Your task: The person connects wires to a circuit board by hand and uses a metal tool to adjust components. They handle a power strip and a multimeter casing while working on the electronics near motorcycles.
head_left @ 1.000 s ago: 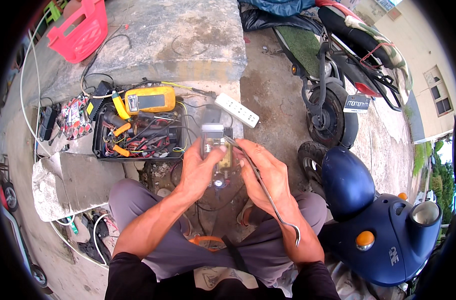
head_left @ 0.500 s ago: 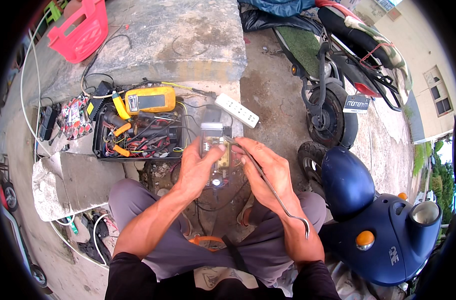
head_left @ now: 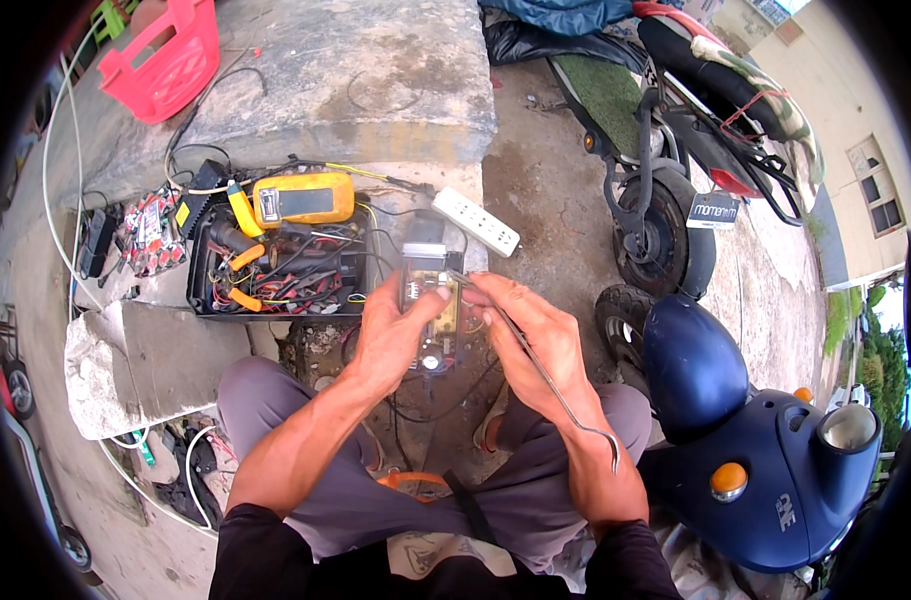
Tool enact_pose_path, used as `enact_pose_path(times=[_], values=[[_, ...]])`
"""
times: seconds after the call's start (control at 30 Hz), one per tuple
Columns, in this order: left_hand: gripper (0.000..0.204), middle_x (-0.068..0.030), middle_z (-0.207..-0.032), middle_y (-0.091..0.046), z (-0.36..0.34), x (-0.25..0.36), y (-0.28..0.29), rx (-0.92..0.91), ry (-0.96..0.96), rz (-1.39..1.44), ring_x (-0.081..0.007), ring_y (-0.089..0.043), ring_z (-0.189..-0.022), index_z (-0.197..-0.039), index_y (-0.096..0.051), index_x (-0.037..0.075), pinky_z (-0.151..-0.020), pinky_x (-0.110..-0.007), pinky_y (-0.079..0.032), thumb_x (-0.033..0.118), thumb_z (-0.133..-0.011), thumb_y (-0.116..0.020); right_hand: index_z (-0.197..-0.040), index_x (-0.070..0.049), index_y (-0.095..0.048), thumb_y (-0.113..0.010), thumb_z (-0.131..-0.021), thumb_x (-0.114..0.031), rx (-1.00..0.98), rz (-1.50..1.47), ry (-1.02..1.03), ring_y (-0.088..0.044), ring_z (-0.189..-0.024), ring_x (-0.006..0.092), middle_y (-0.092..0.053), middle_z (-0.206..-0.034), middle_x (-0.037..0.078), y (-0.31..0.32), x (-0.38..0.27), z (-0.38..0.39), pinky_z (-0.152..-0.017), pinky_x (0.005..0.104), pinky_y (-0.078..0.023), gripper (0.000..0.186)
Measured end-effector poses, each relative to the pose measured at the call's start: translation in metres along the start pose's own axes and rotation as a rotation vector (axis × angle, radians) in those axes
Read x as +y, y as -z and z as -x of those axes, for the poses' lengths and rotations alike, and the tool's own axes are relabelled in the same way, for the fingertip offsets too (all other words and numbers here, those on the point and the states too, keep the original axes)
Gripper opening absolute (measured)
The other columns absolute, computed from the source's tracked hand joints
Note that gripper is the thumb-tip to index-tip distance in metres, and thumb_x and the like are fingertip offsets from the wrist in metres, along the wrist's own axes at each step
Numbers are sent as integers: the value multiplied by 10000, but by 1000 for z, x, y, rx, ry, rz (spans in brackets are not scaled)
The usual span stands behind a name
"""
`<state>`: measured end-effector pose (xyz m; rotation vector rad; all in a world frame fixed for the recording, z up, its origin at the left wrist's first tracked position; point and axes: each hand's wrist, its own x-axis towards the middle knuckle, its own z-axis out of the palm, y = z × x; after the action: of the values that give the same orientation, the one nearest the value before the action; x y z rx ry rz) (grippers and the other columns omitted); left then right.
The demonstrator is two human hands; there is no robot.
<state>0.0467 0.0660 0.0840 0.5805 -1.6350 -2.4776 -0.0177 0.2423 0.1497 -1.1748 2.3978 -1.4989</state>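
Observation:
My left hand [head_left: 390,335] grips a small electronic device [head_left: 435,325] with an exposed pale circuit board in a translucent casing, thumb over the board. My right hand [head_left: 525,340] is closed on a long, thin metal tool [head_left: 545,378], whose hooked end lies along my right forearm; its tip meets the device's upper right, though the exact contact is too small to tell. Just left of the device lies a black open toolbox [head_left: 285,275] of cables and orange-handled tools, with a yellow meter [head_left: 305,200] on top. A white power strip [head_left: 475,218] lies beyond the device.
Raised concrete [head_left: 375,60] rises ahead, holding a red plastic basket [head_left: 160,85]. A broken block [head_left: 155,370], a cluttered pile of electrical parts [head_left: 150,240] and loose cables are at left. A blue scooter [head_left: 735,490] and a parked electric scooter [head_left: 595,90] crowd the right side.
The hooked end of the metal tool has swung slightly right and up along my right forearm. Both hands stay at the device with very little movement.

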Motion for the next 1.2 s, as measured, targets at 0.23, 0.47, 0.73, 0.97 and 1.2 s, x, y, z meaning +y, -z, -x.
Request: enact_pose_path(times=[0.23, 0.47, 0.73, 0.97, 1.2], values=[[264, -124, -1049, -760, 3, 8, 1, -22, 54, 25, -199, -770, -844, -1275, -639, -4, -753, -335, -643, 128, -1047, -625, -1386, 14, -684, -639, -1000, 99, -11, 1, 2, -791, -1080, 248, -793, -1207, 195, 2, 5, -1, -920, 324, -620, 398], [260, -122, -1055, -755, 3, 9, 2, -17, 51, -5, -205, -772, -846, -1274, -638, -5, -746, -335, -648, 120, -1046, -627, -1394, 10, -684, -636, -1001, 100, -44, -31, -54, -788, -1078, 237, -792, -1216, 195, 6, 1, -4, -914, 324, -620, 407], [249, -131, -1058, -765, -1, 6, 3, -15, 15, -37, -206, -773, -852, -1262, -644, -12, -750, -340, -647, 107, -1045, -617, -1399, 14, -684, -638, -1018, 94, 26, -28, -7, -782, -1082, 237, -783, -1241, 190, -3, 4, 1, -900, 315, -613, 392], [257, -141, -1037, -770, -1, 5, 5, -23, 17, -22, -219, -772, -856, -1265, -643, -18, -760, -349, -643, 116, -1047, -621, -1384, 41, -681, -662, -999, 95, -29, -88, 0, -778, -1090, 257, -765, -1242, 200, 5, 5, -3, -919, 331, -623, 389], [279, -138, -1032, -770, 4, 12, 5, -76, 68, 42, -220, -772, -851, -1281, -634, -16, -789, -357, -647, 134, -1046, -633, -1349, 47, -695, -665, -987, 90, -40, -144, -30, -758, -1086, 292, -736, -1264, 204, 12, 8, -4, -940, 368, -606, 366]])
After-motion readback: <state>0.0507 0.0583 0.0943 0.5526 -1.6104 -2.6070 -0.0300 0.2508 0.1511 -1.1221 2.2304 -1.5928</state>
